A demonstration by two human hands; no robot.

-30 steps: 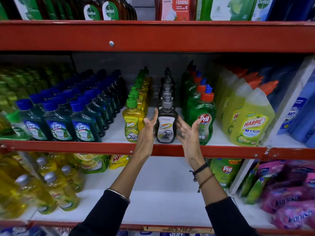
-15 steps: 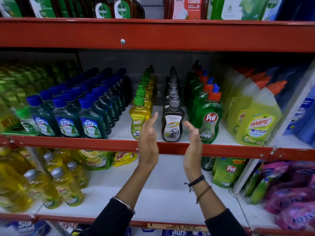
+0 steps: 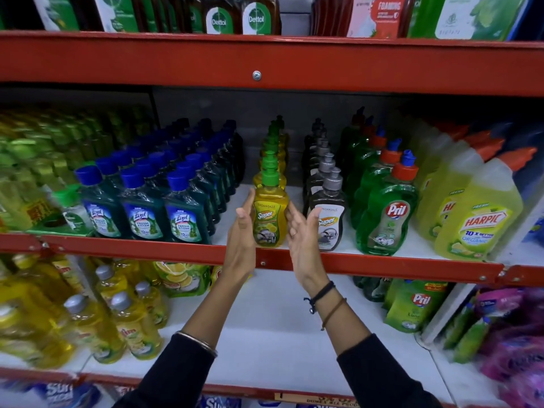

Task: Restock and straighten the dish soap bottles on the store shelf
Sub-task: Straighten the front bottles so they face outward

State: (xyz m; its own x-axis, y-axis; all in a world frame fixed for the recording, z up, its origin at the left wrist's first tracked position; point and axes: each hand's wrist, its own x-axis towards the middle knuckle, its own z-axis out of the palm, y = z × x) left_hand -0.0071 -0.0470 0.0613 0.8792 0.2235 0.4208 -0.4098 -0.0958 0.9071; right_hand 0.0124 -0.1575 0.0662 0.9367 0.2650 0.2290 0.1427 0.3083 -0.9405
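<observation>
A yellow Super dish soap bottle (image 3: 269, 219) with a green pump cap stands upright at the front of its row on the middle shelf (image 3: 147, 251). My left hand (image 3: 243, 231) is flat against its left side and my right hand (image 3: 300, 234) is by its right side, palms facing each other, fingers straight. Neither hand is wrapped around it. Right beside it stands a dark Super bottle (image 3: 328, 222) with a grey pump, heading its own row. Both rows run straight back to the shelf wall.
Blue-capped Lizol bottles (image 3: 141, 216) fill the left of this shelf; green Pril bottles (image 3: 388, 219) and yellow Harpic bottles (image 3: 482, 219) stand to the right. Below, the white lower shelf (image 3: 265, 334) holds yellow bottles (image 3: 129, 328) and a Pril pouch (image 3: 415, 304). Dettol bottles (image 3: 235, 16) sit above.
Both hands left the dark Super bottle and shifted left; they now flank the yellow Super bottle. My view has moved closer to the shelf.
</observation>
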